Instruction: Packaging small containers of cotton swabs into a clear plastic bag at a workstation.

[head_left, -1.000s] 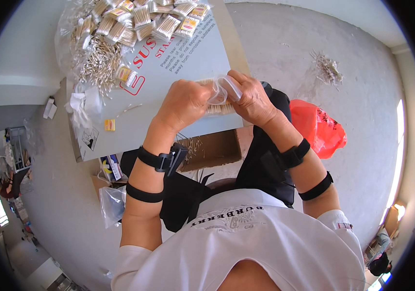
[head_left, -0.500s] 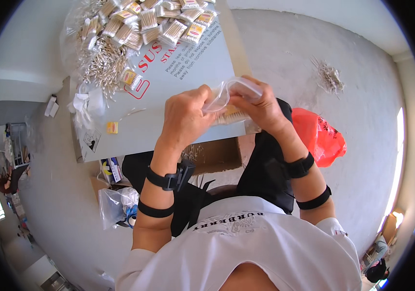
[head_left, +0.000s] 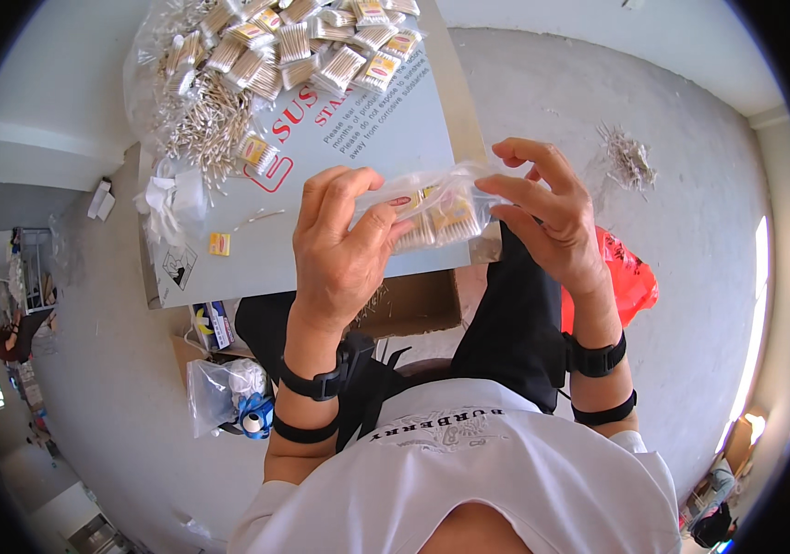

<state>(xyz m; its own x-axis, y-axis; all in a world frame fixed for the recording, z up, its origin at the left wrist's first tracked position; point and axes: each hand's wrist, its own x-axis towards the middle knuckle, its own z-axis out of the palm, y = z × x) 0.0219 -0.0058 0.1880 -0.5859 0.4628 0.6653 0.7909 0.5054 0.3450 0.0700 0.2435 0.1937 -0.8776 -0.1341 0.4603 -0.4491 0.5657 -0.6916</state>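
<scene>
A clear plastic bag point(head_left: 404, 243) with several yellow-labelled packs of cotton swabs point(head_left: 450, 217) in it hangs above the table's near right edge. My left hand point(head_left: 339, 245) grips the bag's left side, the thumb lying against its front. At the bag's right corner is my right hand point(head_left: 556, 222), its fingers spread and bent; the index fingertip touches or nearly touches the plastic. More swab packs point(head_left: 339, 69) lie heaped at the far left of the grey table point(head_left: 321, 217), beside a pile of loose cotton swabs point(head_left: 201, 129).
A small yellow label point(head_left: 219, 244) and white plastic scraps point(head_left: 162, 196) lie at the table's left. Below the near edge stands an open cardboard box point(head_left: 413, 309). A red plastic bag point(head_left: 630, 277) and a heap of loose sticks point(head_left: 628, 157) are on the floor at right.
My right hand has loosened its fingers from the bag's top and moved a little right and nearer. The bag's mouth has flattened, and the packs inside show more plainly.
</scene>
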